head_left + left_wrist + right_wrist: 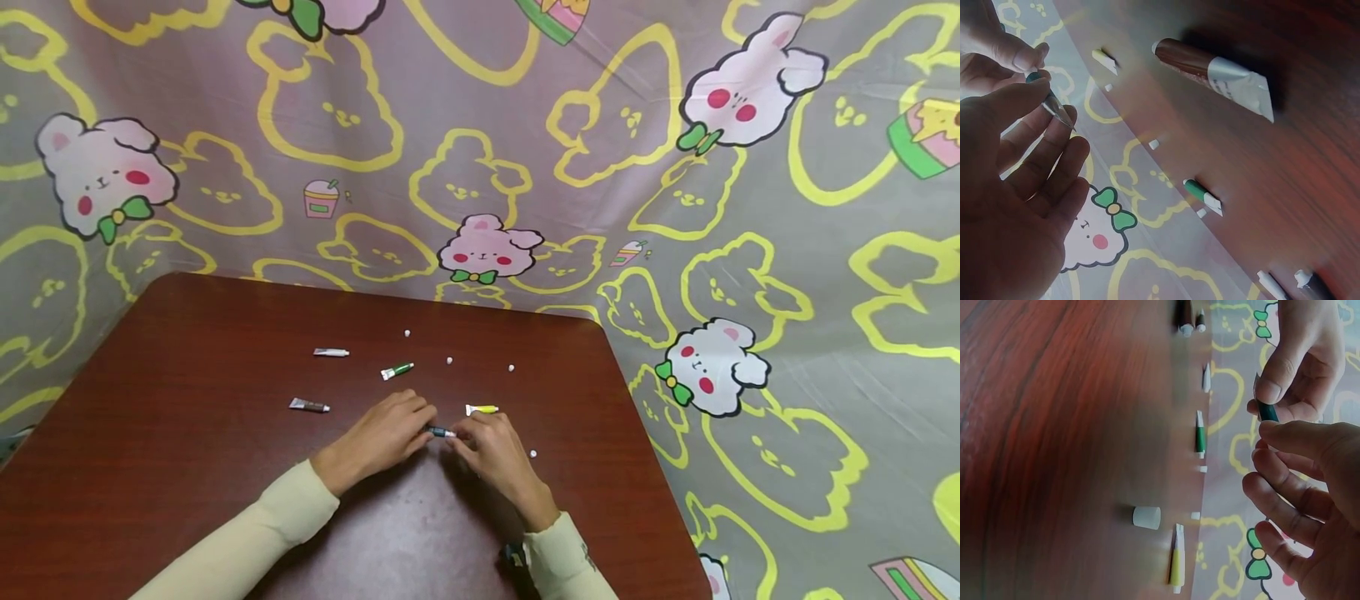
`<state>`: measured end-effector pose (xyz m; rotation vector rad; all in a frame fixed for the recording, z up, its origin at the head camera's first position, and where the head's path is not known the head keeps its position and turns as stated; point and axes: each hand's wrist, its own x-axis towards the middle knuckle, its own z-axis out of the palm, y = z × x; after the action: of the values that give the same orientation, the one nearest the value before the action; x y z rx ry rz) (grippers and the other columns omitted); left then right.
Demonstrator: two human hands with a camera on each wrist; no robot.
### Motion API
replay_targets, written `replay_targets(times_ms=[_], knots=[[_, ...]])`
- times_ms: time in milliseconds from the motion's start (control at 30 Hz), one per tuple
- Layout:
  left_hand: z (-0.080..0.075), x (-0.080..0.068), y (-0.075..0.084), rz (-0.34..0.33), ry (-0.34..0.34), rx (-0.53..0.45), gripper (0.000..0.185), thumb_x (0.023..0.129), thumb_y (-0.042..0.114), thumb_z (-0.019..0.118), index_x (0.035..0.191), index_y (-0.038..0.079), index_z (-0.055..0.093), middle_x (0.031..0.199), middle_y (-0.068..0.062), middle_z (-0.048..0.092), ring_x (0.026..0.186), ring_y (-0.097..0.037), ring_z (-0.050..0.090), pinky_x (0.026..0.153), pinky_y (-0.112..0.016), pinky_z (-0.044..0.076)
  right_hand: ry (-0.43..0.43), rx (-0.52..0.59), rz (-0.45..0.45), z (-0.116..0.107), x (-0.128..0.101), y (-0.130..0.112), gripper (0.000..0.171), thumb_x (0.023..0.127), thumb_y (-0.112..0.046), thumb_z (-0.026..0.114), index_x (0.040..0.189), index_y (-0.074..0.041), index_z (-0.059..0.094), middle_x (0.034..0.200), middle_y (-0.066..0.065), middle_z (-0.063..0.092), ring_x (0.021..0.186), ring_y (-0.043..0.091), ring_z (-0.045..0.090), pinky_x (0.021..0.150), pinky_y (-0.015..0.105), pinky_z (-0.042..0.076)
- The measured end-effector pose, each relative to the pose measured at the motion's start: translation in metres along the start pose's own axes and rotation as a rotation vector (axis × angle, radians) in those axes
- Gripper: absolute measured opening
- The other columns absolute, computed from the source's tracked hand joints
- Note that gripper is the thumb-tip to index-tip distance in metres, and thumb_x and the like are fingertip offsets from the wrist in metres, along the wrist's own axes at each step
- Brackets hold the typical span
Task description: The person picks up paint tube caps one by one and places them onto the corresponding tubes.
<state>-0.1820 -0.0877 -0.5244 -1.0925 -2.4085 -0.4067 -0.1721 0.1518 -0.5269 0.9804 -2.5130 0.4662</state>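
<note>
On my head feed the light is moderate and even, apart from a pale glare on the worktop (pixel 202 467) toward its near edge, dark shadow under the right hand (pixel 498 454), and softness that leaves lettering on the green tube (pixel 397 371) unreadable to me. My left wrist feed runs dimmer and hazy, the left hand (pixel 1019 187) mostly shaded and the brown tube (pixel 1210 78) edged by deep shadow. On the right wrist feed, I see wood grain crisp at first, then smearing into blur toward the worktop's far edge.
</note>
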Motion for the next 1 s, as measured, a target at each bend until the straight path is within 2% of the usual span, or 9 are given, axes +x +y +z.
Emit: replay_targets(times_ms=[300,600,1000], knots=[[0.0004,0.0001,0.0003,0.001,-0.009,0.009,0.024,0.091,0.024,0.087,0.097,0.013,0.067,0.092,0.000,0.067,0.090,-0.021,0.061,0.086,-0.038,0.054,0.023,-0.007,0.001,0.0045,0.0007,-0.0019,0.012,0.087,-0.020,0.091,0.092,-0.016,0.081,0.085,-0.006,0.074,0.079,0.012,0.068,0.079,0.037,0.052],[-0.0014,0.0028,0.0017,0.000,-0.009,0.015,0.025,0.089,0.024,0.088,0.095,0.012,0.067,0.091,0.000,0.067,0.090,-0.021,0.062,0.086,-0.039,0.055,0.056,0.045,0.020,0.0057,0.0006,-0.0028,0.017,0.086,-0.016,0.092,0.093,-0.016,0.076,0.085,-0.005,0.072,0.081,0.012,0.068,0.081,0.038,0.052],[-0.0014,0.0042,0.0024,0.004,0.016,0.003,0.028,0.087,0.023,0.091,0.093,0.013,0.065,0.089,0.001,0.066,0.087,-0.019,0.060,0.084,-0.038,0.054,-0.069,0.198,0.111,0.0042,0.0001,0.0008,0.008,0.099,-0.021,0.079,0.099,-0.013,0.079,0.092,-0.003,0.075,0.082,0.009,0.069,0.089,0.041,0.055]])
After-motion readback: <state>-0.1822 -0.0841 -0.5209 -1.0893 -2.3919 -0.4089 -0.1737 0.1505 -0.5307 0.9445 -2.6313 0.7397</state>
